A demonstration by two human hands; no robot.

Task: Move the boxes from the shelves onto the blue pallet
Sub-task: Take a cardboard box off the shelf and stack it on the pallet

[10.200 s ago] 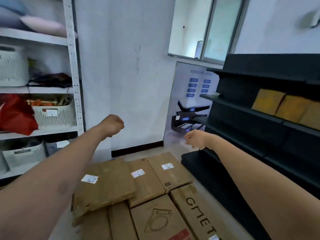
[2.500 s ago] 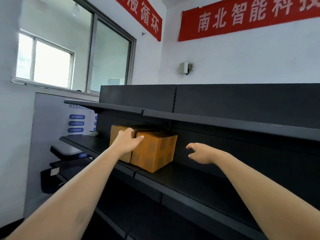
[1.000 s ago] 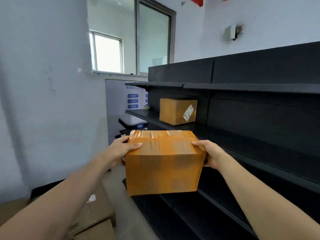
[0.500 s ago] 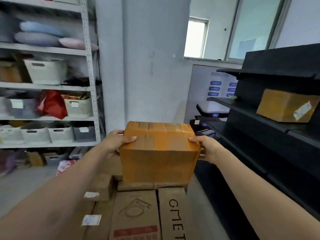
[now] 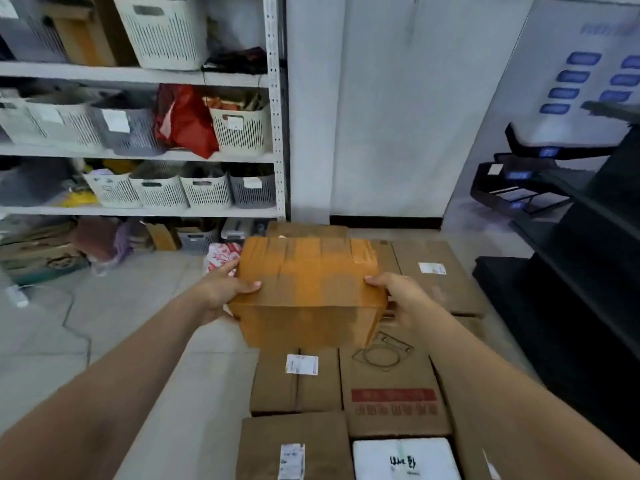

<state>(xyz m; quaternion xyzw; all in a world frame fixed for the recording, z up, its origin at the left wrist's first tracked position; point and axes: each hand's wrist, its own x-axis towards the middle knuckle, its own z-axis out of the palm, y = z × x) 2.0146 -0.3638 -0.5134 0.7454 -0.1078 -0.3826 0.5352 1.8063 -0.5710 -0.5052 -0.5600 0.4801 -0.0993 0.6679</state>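
Orange-brown cardboard box (image 5: 304,289) is held in the air, your left hand (image 5: 221,292) and right hand (image 5: 401,299) clamping its two sides, thumbs over the top. It hangs above the left edge of the flat cartons (image 5: 391,393) stacked below; the blue pallet is hidden. Set down here, it may overhang and topple to the floor (image 5: 138,323).

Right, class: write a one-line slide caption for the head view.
Orange box gripped between the left hand and right hand, above a layer of cartons.
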